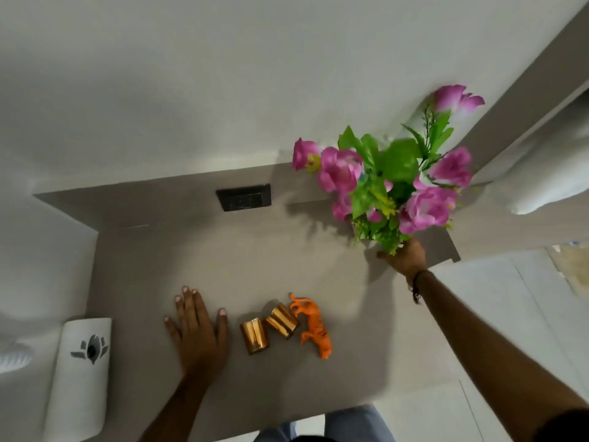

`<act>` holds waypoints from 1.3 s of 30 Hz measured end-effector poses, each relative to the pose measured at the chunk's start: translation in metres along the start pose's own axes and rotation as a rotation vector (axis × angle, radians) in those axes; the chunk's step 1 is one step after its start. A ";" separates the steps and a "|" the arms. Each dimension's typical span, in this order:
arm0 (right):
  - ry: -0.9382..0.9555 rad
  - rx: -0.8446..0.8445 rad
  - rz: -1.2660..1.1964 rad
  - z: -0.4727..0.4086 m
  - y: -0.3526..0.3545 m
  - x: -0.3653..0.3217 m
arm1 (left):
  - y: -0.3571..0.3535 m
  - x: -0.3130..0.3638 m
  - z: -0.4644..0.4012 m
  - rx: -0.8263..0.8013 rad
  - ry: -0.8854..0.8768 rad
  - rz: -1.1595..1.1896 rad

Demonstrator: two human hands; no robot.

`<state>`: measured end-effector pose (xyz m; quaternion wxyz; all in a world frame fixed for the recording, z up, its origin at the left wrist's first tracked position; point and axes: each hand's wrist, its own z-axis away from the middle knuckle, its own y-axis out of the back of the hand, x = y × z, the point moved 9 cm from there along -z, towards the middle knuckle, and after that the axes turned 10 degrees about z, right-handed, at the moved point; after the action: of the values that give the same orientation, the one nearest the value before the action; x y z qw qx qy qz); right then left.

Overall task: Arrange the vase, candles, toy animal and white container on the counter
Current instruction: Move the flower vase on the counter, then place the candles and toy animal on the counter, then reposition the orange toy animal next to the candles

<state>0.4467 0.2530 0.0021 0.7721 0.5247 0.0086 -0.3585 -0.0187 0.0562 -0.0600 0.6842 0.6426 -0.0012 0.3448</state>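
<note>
A bunch of pink flowers with green leaves [387,180] rises at the counter's far right; the vase under it is hidden by the blooms and by my right hand [406,258], which is closed around its base. My left hand [197,327] lies flat, fingers spread, on the grey counter [242,250]. Right of that hand stand two gold candles [254,335] [282,318], close together. An orange toy animal [314,325] lies beside them on the right. A tall white container [79,374] with a dark flower mark stands at the counter's left edge.
A dark socket plate [243,197] sits in the low backsplash behind the counter. White walls rise behind and to the left. The counter ends just right of the flowers, with pale floor [497,314] beyond. My legs show below the near edge.
</note>
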 end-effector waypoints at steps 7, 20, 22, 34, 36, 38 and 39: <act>0.477 -0.041 0.119 0.132 -0.073 -0.059 | 0.028 0.032 0.012 -0.071 -0.051 0.364; 0.634 -0.445 0.606 0.148 -0.177 -0.152 | 0.001 0.035 -0.001 -0.427 0.307 0.399; 0.578 -0.290 0.398 0.126 -0.158 -0.170 | 0.024 0.045 -0.027 -0.281 0.260 0.435; 0.538 -0.037 0.119 0.099 -0.134 -0.181 | 0.026 0.063 -0.078 -0.139 -0.058 0.455; 0.450 -0.064 0.115 0.108 -0.122 -0.150 | 0.008 0.047 -0.054 -0.144 -0.123 0.168; 0.346 -0.154 0.184 0.117 -0.118 -0.108 | -0.004 0.036 -0.029 -0.102 -0.188 -0.025; 0.293 -0.227 0.232 0.122 -0.121 -0.086 | -0.007 0.033 -0.020 -0.073 -0.201 -0.060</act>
<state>0.2705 0.1768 -0.0063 0.8528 0.4785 0.1006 -0.1836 0.0007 0.0898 -0.0550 0.7137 0.6483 -0.0633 0.2576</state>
